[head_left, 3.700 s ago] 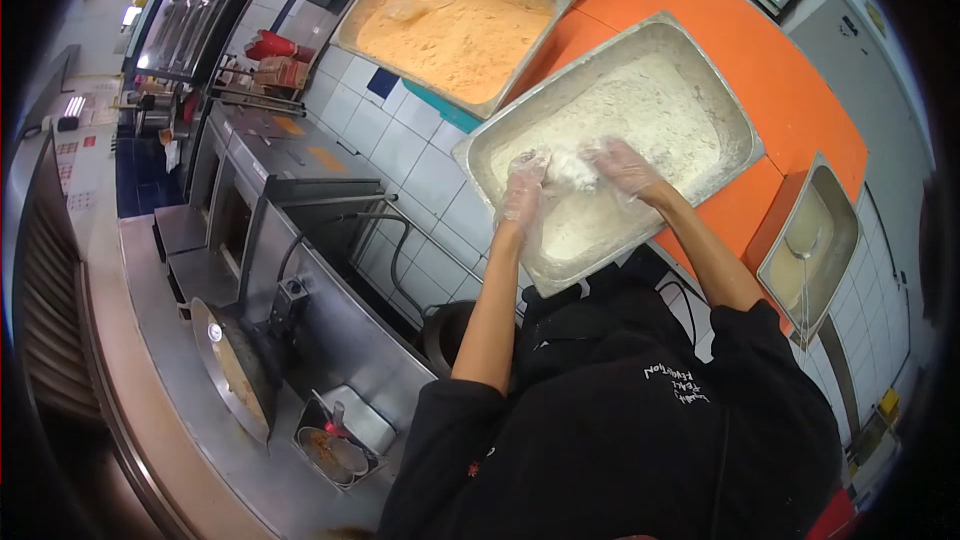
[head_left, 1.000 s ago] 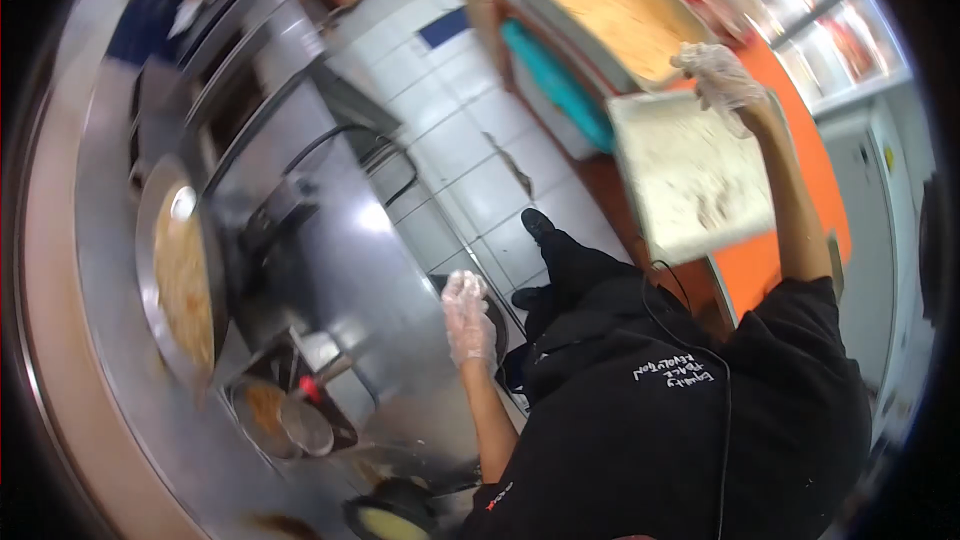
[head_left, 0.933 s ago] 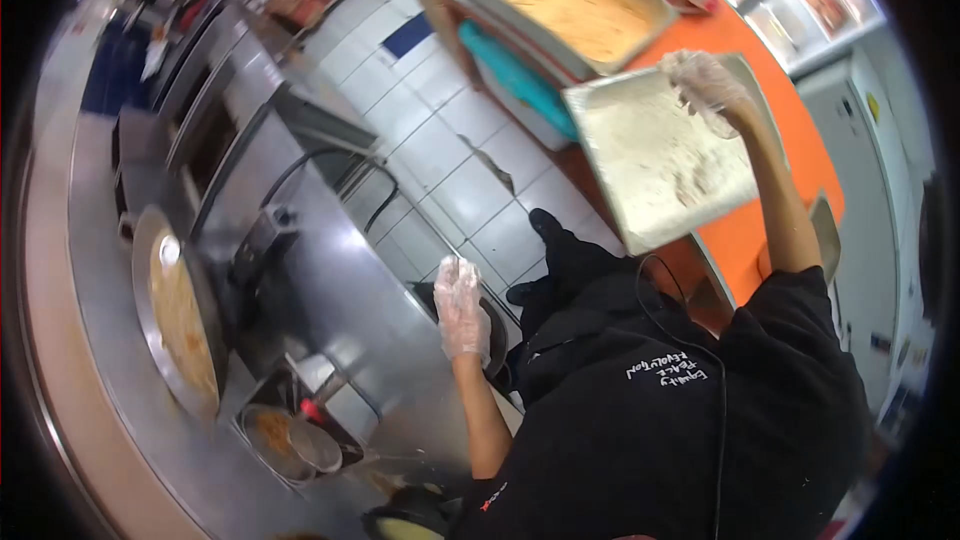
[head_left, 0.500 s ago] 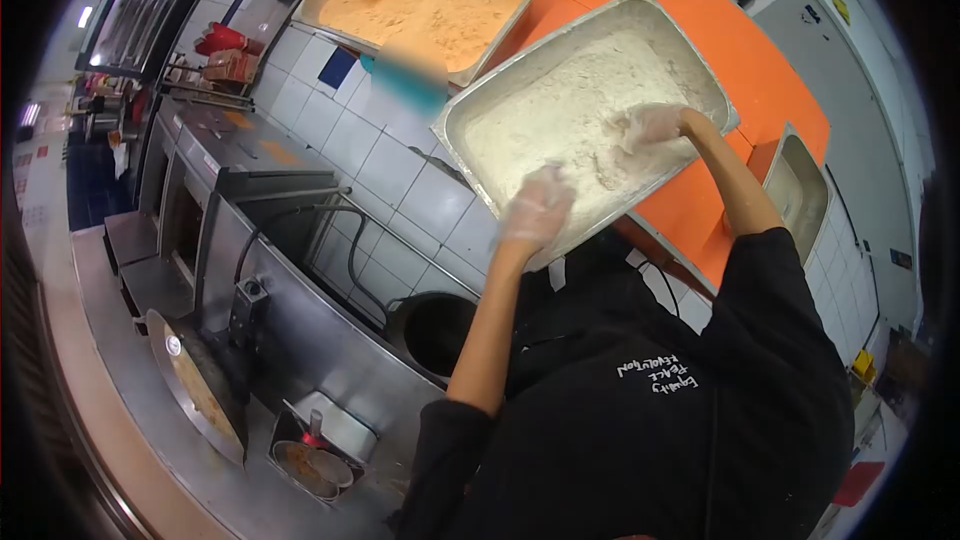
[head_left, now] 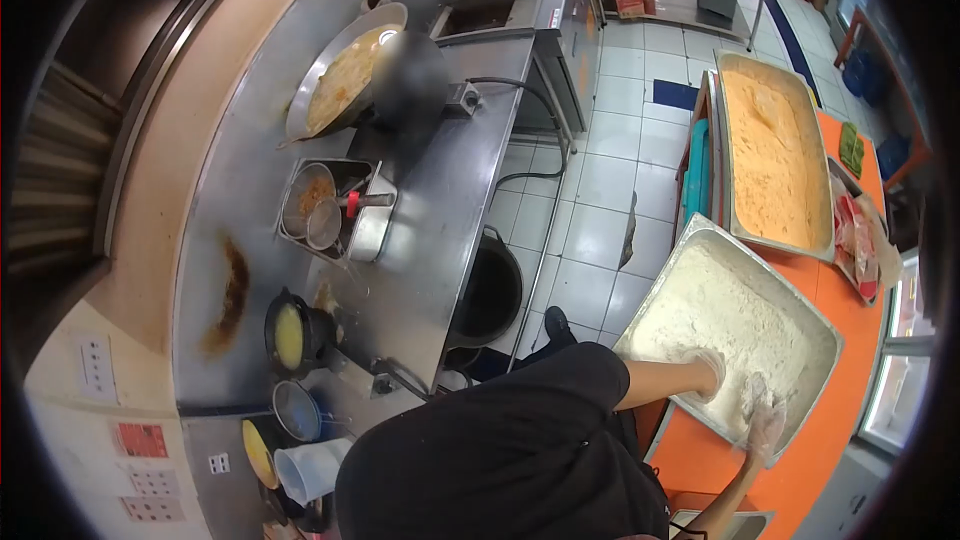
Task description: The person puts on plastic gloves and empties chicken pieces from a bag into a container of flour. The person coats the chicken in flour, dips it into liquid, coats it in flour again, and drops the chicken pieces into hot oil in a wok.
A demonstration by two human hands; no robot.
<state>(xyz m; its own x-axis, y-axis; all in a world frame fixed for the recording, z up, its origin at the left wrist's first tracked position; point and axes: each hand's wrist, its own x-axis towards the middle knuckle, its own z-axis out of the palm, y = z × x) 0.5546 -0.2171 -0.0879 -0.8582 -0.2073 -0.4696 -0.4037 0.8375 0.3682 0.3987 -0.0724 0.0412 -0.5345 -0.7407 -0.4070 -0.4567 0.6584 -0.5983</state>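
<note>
Working from the head view, we have both gloved hands down in the flour tray (head_left: 800,325) at the near corner of the orange counter (head_left: 800,460): the left hand (head_left: 708,372) is buried in flour, its grip impossible to tell, and the right hand (head_left: 765,425) looks loosely curled at the tray's near edge. We judge the coating midway; no floured piece is out yet.

Looking steeply down from head height through one fisheye lens, taking in the steel cooking counter (head_left: 420,190) at left, tiled floor (head_left: 600,180) in the middle, and the flour tray (head_left: 800,325) close at lower right.
</note>
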